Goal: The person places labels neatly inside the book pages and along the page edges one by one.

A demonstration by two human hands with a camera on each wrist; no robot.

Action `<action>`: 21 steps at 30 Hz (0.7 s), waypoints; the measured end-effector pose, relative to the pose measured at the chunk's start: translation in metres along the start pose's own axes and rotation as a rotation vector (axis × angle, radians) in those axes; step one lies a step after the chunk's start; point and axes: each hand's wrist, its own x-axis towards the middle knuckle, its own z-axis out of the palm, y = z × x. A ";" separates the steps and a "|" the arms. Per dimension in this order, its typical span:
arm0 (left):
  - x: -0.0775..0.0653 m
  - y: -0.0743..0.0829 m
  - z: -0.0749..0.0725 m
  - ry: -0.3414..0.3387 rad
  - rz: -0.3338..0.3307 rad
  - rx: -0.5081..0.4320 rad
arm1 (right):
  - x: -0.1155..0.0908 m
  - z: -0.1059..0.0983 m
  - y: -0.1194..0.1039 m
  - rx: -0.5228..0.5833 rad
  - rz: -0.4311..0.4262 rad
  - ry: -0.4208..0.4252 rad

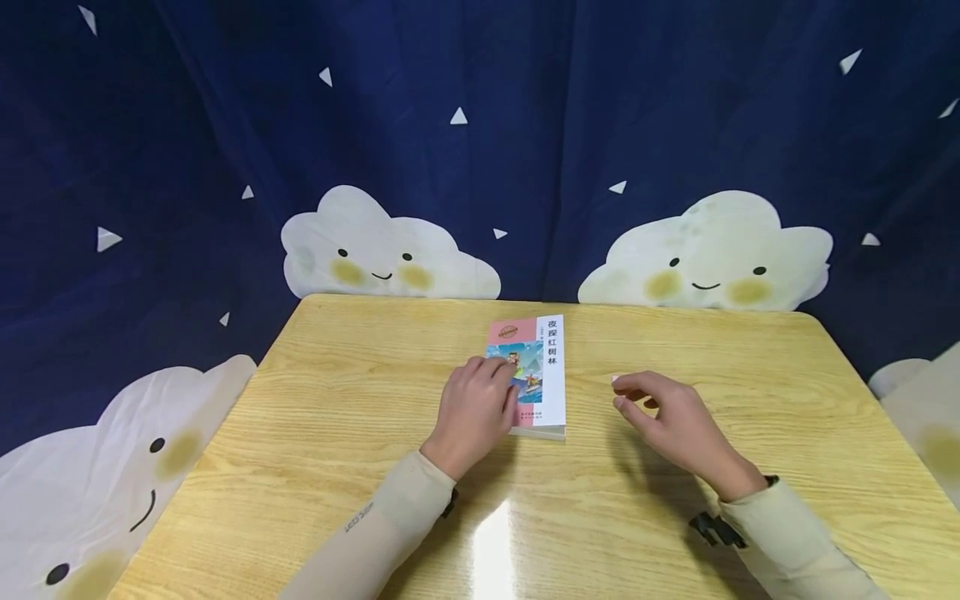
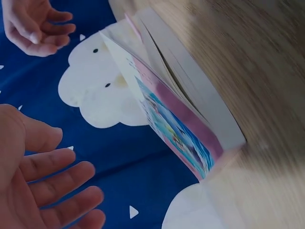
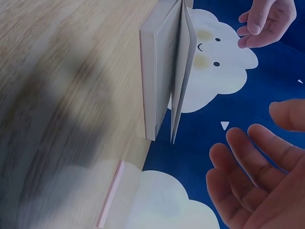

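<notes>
A paperback book [image 1: 552, 379] with a pink, white and blue picture cover lies on the wooden table. Both wrist views show its front cover [image 3: 187, 62] raised slightly off the pages. My left hand [image 1: 476, 408] is over the book's left side in the head view, and in the left wrist view its fingers [image 2: 71, 191] are spread with nothing in them. To the right of the book, my right hand [image 1: 678, 421] hovers with loosely bent fingers, also holding nothing. A thin pale pink strip [image 3: 110, 195] rests on the table on the book's right side, mostly hidden by the right hand in the head view.
The light wood table [image 1: 337, 375] ends at a dark blue curtain [image 1: 517, 125] printed with smiling clouds and white triangles. Dark bands [image 1: 716, 529] sit at the wrists over pale sleeves. Light glares off the table's near edge.
</notes>
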 end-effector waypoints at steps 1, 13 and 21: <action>0.000 0.001 0.000 -0.002 -0.003 -0.012 | 0.000 0.000 0.000 0.004 0.003 -0.004; 0.009 0.012 0.010 -0.086 -0.082 -0.115 | 0.008 0.005 0.001 0.043 0.072 -0.086; 0.018 0.017 0.022 -0.144 -0.113 -0.088 | 0.009 0.007 0.005 0.049 0.098 -0.108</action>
